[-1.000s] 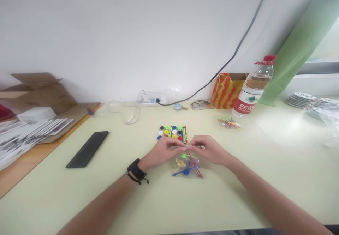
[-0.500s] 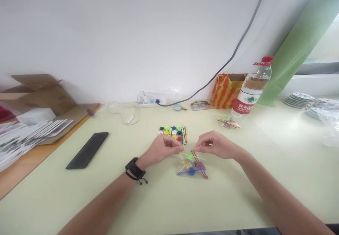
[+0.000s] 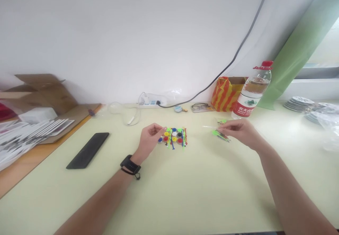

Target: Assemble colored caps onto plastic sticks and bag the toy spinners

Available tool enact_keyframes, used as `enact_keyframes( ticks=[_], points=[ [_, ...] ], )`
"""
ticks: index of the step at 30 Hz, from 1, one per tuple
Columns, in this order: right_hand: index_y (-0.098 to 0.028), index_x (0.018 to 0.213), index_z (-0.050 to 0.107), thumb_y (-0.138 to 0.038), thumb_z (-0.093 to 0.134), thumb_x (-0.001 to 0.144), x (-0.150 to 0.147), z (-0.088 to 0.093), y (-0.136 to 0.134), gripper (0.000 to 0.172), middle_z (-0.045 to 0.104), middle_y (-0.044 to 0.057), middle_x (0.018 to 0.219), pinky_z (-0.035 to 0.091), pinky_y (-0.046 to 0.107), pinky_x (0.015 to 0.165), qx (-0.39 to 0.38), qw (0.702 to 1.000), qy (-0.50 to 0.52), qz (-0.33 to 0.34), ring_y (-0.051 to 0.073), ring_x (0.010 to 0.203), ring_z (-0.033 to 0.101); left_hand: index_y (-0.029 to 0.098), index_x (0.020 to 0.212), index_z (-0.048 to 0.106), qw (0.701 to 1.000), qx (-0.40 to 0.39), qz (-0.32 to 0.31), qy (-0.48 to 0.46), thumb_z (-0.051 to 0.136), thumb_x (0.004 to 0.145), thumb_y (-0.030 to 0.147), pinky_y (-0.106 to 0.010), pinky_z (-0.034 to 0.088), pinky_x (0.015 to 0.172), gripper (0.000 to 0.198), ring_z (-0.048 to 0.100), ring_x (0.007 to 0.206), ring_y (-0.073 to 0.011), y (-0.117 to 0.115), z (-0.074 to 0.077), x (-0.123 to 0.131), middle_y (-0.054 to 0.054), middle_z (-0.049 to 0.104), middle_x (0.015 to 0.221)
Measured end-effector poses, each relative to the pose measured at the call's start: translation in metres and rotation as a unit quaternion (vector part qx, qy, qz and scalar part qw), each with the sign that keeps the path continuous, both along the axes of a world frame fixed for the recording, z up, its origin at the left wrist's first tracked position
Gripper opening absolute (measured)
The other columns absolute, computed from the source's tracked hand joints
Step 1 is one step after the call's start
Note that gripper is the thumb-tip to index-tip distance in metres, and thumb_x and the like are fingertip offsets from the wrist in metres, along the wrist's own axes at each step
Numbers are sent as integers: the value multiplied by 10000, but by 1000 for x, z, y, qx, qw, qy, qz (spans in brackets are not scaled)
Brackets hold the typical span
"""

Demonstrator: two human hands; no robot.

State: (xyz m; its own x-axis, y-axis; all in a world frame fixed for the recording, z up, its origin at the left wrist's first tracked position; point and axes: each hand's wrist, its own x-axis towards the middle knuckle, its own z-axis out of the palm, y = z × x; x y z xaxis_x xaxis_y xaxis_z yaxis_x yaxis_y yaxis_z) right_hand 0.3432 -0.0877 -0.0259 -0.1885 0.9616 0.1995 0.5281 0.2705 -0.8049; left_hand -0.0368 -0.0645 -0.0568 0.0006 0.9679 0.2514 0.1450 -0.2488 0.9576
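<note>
My left hand [image 3: 150,139], with a black watch [image 3: 130,164] on its wrist, is closed in a pinch at the left side of several colourful plastic discs [image 3: 174,139] and thin sticks [image 3: 184,138]. Whatever its fingertips may hold is too small to make out. To the right, my right hand [image 3: 242,132] pinches a small clear plastic bag [image 3: 215,133] with green and other coloured pieces inside. The fingers hide part of it. Just behind this hand, another small bag of coloured parts [image 3: 221,121] lies on the table, partly covered.
A tilted-looking water bottle [image 3: 251,94] stands behind my right hand, beside a striped bag [image 3: 224,94]. Eyeglasses [image 3: 200,107] and a power strip [image 3: 151,101] lie along the wall. A black flat case [image 3: 88,150] is at left, near a cardboard box [image 3: 50,90]. Stacked discs [image 3: 299,101] sit at far right.
My hands have moved apart. The right carried the clear bag of parts right and away from me, towards the other bag; the left shifted left and slightly back, beside the discs.
</note>
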Motion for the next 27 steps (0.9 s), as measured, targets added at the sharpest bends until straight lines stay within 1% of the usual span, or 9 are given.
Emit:
enact_keyframes(
  ticks=[3,5,8,10,12,15,18,21,27],
  points=[
    [-198,878,812,-544,675,879,-3,-7,2,372,700,55,653,389,304,476,47,995,-67,-55,161,510,536,161,792,674,1000,1,-11,15,819,811,463,-237,479,592,336,616,646,-136,1,-12,2,-20,674,695],
    [-201,839,782,-474,645,892,-9,-11,3,310,658,37,615,381,299,495,87,988,-105,-67,153,507,498,161,797,675,1000,3,-12,28,805,824,462,-235,477,587,329,614,635,-134,2,-18,3,-16,672,685],
    [-207,784,717,-331,613,865,-25,-17,2,181,635,28,645,385,293,565,138,975,-161,-60,161,574,503,161,793,676,999,15,11,37,801,824,468,-227,449,550,334,584,597,-123,3,-22,3,-7,651,662],
    [-209,745,663,-229,579,828,-40,-20,-1,120,639,26,678,374,289,607,145,966,-213,-33,165,618,521,159,803,684,999,24,29,34,802,822,473,-224,431,533,336,570,587,-119,4,-22,2,-7,648,668],
    [-211,760,643,-152,546,790,-57,-25,-6,118,638,15,681,336,284,610,121,955,-271,8,164,626,520,158,810,690,999,27,39,27,808,817,473,-223,430,537,336,572,594,-119,5,-23,1,-11,658,685],
    [-219,989,681,-85,517,782,-80,-30,-13,295,703,28,797,320,276,638,78,943,-319,53,182,720,587,156,806,692,999,21,38,27,811,817,463,-219,429,550,329,573,603,-114,5,-24,0,-9,661,691],
    [-211,893,663,-62,505,795,-91,-33,-17,239,711,51,820,278,289,614,54,919,-383,76,188,723,599,157,803,691,999,21,30,34,804,826,458,-217,421,548,322,568,598,-111,5,-26,1,-2,649,679],
    [-200,772,613,-51,503,800,-89,-33,-17,187,687,63,772,217,313,579,29,888,-455,55,187,666,587,161,794,685,999,22,27,32,800,826,465,-220,434,551,327,581,596,-115,5,-26,2,0,651,674],
    [-187,827,631,-81,522,828,-65,-29,-13,152,689,94,800,212,316,575,-31,855,-518,-6,213,688,638,162,777,678,999,20,26,35,799,825,453,-217,436,542,318,579,579,-112,3,-25,4,4,648,655]
  ],
)
